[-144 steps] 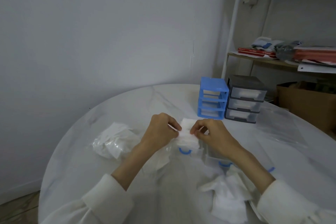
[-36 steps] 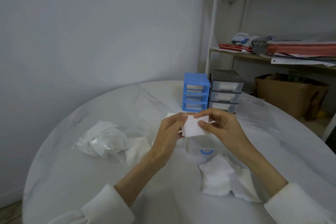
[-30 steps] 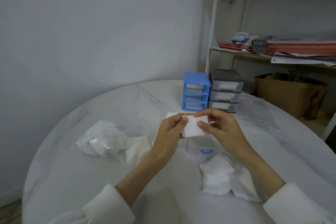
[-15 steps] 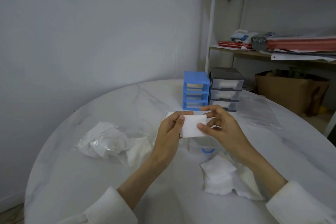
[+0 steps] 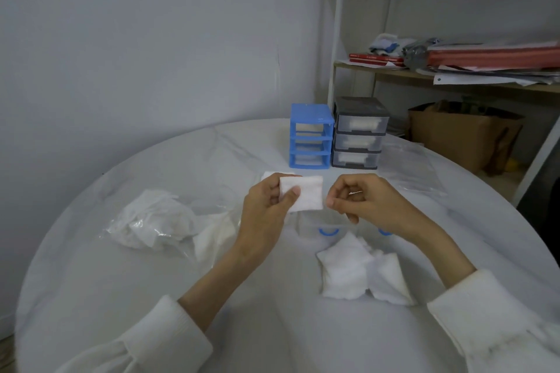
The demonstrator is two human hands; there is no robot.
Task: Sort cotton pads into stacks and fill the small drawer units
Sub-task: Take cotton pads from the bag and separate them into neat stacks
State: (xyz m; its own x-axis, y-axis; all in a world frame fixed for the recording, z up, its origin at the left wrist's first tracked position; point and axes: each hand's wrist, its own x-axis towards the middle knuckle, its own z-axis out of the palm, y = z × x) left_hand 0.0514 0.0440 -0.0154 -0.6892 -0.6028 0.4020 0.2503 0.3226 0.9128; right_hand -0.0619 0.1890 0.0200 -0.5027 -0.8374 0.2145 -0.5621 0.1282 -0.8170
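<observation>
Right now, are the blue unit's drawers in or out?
Out. All three slots of the blue unit gape with no drawer fronts, unlike the grey unit, whose three clear drawers sit in, holding white pads.

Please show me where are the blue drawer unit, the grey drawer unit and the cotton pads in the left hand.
blue drawer unit (image 5: 311, 118), head view, top panel.
grey drawer unit (image 5: 360, 126), head view, top drawer front.
cotton pads (image 5: 309, 197), head view, front pad's middle.

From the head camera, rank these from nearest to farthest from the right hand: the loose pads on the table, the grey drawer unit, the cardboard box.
From the right hand:
1. Loose pads, just below it on the table.
2. Grey drawer unit, beyond it at the table's far edge.
3. Cardboard box, off the table to the right.
</observation>
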